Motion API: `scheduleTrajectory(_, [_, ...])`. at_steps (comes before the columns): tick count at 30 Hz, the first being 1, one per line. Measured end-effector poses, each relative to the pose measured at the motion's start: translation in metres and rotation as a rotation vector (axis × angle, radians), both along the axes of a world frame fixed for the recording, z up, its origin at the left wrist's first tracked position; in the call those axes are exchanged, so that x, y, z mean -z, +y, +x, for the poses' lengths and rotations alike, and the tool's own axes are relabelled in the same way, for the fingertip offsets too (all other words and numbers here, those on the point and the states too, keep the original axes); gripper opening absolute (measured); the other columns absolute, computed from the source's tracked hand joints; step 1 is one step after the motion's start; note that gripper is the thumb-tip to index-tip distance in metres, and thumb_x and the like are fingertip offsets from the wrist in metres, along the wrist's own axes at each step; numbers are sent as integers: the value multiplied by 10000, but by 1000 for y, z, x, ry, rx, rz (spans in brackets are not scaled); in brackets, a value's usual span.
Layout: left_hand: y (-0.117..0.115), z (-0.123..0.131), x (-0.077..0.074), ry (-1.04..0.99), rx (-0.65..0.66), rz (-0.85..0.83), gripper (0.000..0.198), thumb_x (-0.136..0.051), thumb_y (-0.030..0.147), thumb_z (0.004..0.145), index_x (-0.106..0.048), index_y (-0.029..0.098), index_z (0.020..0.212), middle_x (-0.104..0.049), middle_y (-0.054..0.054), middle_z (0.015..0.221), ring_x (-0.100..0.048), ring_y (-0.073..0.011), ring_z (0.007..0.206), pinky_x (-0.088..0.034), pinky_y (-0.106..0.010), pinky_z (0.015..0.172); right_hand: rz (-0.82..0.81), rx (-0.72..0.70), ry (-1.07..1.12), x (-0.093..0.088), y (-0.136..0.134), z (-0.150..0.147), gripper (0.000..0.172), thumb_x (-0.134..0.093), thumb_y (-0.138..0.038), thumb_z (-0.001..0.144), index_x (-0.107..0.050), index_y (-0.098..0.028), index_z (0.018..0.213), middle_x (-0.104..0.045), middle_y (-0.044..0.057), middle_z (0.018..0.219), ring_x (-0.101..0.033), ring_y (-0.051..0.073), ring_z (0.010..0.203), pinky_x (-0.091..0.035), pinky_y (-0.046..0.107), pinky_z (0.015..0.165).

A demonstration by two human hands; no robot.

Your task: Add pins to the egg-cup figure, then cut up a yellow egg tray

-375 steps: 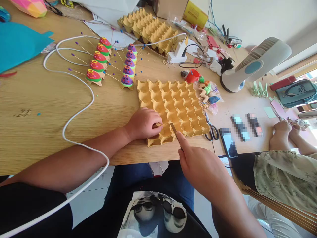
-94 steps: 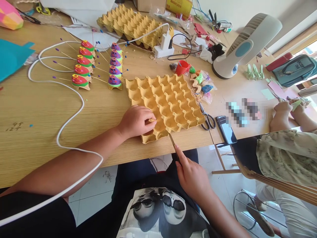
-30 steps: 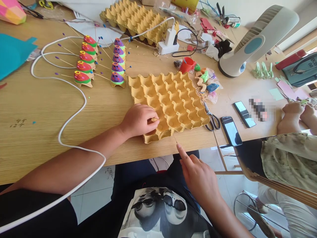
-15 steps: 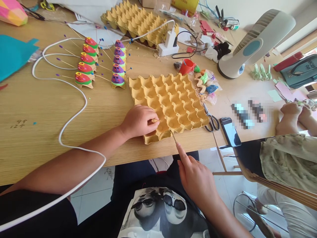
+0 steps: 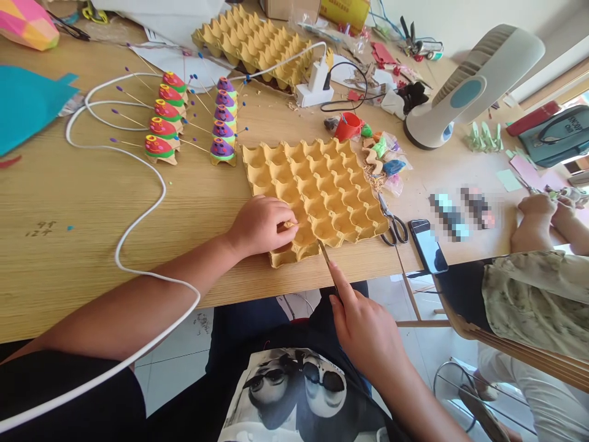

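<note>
A yellow egg tray (image 5: pixel 317 190) lies at the middle of the table. My left hand (image 5: pixel 264 226) is closed on its front left part, fingers pinching a ridge between cups. My right hand (image 5: pixel 363 319) is below the table's front edge, wrapped round a thin knife (image 5: pixel 324 253) with the index finger along it. The blade's tip touches the tray's front rim. Behind and left of the tray stand two rows of painted egg-carton pieces, one red and green (image 5: pixel 162 126), one purple (image 5: pixel 223 130), with thin sticks poking out.
Black scissors (image 5: pixel 392 222) and a phone (image 5: pixel 427 244) lie right of the tray. Farther back are a red cup (image 5: pixel 348 126), a white fan (image 5: pixel 464 92), a power adapter (image 5: pixel 315 92) and another egg tray (image 5: pixel 253 46). A white cable (image 5: pixel 159 202) crosses my left forearm. Another person's hands (image 5: pixel 536 215) are at right.
The knife shows a little more of its blade and sits slightly more upright at the tray's rim. My left hand keeps its grip. The view has shifted slightly.
</note>
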State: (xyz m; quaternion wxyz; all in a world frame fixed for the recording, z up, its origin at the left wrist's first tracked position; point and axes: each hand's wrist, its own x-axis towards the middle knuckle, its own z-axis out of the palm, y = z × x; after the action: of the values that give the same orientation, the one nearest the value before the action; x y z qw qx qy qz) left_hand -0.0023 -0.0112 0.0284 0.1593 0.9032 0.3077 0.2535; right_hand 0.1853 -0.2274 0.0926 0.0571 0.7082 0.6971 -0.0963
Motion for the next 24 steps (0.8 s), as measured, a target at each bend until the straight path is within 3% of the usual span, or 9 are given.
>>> scheduleTrajectory(7, [2,0,0,0,20,23,187,-632,306,876,-747,202,772,-749,-25,781,-657,-201,751,-421,-345,718,-13,20,17,11,31,-4,631,-413,-256,1065,-245,-240,1673,-795,27,892,-734,187,709,-469,260,544])
scheduleTrajectory(15, [-1,0,0,-14,-5,10,194,-622,282,876,-737,206,739,-727,-9,746,-637,-187,730,-416,-343,720,-26,25,32,13,1,0,640,-422,-238,1055,-248,-206,1670,-770,24,854,-714,185,674,-442,260,526])
scheduleTrajectory(22, [1,0,-1,-1,9,23,194,-625,302,874,-742,199,759,-729,-20,748,-646,-200,742,-413,-347,718,-55,48,-49,12,32,-11,674,-424,-278,1065,-165,-262,1687,-770,11,870,-706,169,661,-398,254,503])
scheduleTrajectory(24, [0,0,0,-2,5,30,195,-623,296,874,-738,198,750,-727,-17,745,-646,-197,735,-410,-347,714,-51,42,-49,13,30,-10,680,-422,-272,1065,-150,-260,1688,-767,10,869,-705,166,662,-396,254,505])
